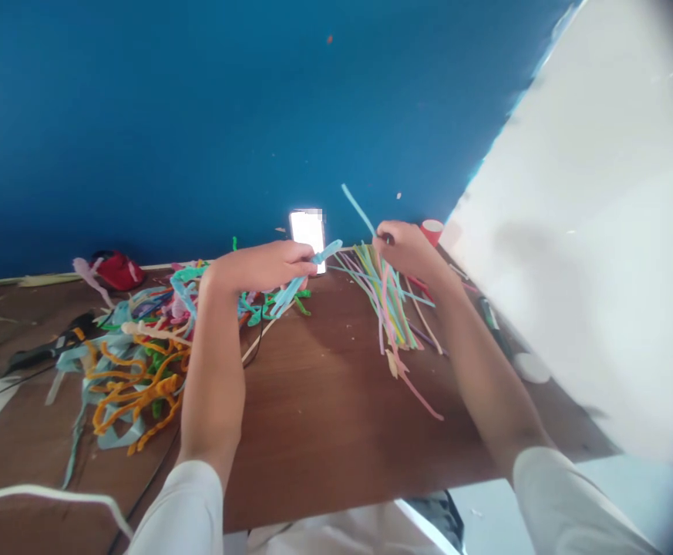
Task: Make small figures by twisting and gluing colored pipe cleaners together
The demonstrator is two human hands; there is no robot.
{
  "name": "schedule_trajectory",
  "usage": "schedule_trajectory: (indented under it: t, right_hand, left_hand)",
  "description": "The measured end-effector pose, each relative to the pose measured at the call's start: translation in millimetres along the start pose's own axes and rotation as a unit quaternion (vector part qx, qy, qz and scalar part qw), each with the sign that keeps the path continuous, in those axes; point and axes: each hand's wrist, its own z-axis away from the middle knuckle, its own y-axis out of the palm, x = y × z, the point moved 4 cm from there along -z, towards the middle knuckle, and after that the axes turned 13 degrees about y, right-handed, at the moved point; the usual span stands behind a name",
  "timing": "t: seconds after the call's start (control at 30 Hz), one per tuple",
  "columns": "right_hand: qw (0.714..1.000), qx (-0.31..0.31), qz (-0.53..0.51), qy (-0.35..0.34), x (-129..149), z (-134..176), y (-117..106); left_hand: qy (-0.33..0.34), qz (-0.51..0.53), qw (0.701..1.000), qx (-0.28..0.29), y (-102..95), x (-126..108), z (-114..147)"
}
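In the middle of the view, my left hand (281,266) is closed round a small bunch of light-blue pipe cleaners (287,297), whose ends stick out on both sides of the fingers. To its right, my right hand (408,247) pinches one light-blue pipe cleaner (358,208) that points up and to the left. A small dark spot shows at the right fingers, too unclear to name. Below that hand lies a loose bundle of straight pastel pipe cleaners (397,312) in yellow, green, pink, purple and blue. The two hands are apart.
A lit phone (304,231) leans by the blue wall (197,116). Left on the brown table (313,432) lies a tangled heap of bent pipe cleaners (133,385), with a red object (121,271) behind it and a black tool (52,347) beside it. A red-and-white roll (432,231) stands back right.
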Motion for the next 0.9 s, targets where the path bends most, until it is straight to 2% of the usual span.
schedule_trajectory:
  t: [0.1, 0.27, 0.43, 0.53, 0.63, 0.77, 0.9]
  right_hand:
    - [0.999, -0.033, -0.036, -0.007, 3, 2, -11]
    - [0.987, -0.088, -0.116, -0.064, 7, 7, -27]
    - [0.965, -0.212, -0.143, -0.061, 6, 14, -46]
    - [0.948, -0.270, -0.151, -0.067, 10, 23, -56]
    - [0.954, -0.246, -0.151, -0.075, 21, 31, -58]
    - [0.971, -0.150, -0.141, -0.122, 45, 40, -50]
    - [0.977, -0.073, -0.121, -0.162, 62, 45, -41]
  left_hand:
    - [-0.008, 0.003, 1.000, -0.002, 3.0, 4, 0]
    - [-0.006, 0.003, 1.000, 0.013, 7.7, 7, -3]
    - [-0.017, -0.047, 0.999, 0.009, 3.2, 2, -1]
    - [-0.034, -0.032, 0.999, 0.011, 0.6, 0, 1]
    - [-0.048, 0.052, 0.997, -0.036, -0.7, 2, 0]
    - [-0.016, 0.229, 0.956, -0.182, -1.3, 3, -6]
    - [-0.023, 0.303, 0.929, -0.211, 5.1, -4, -14]
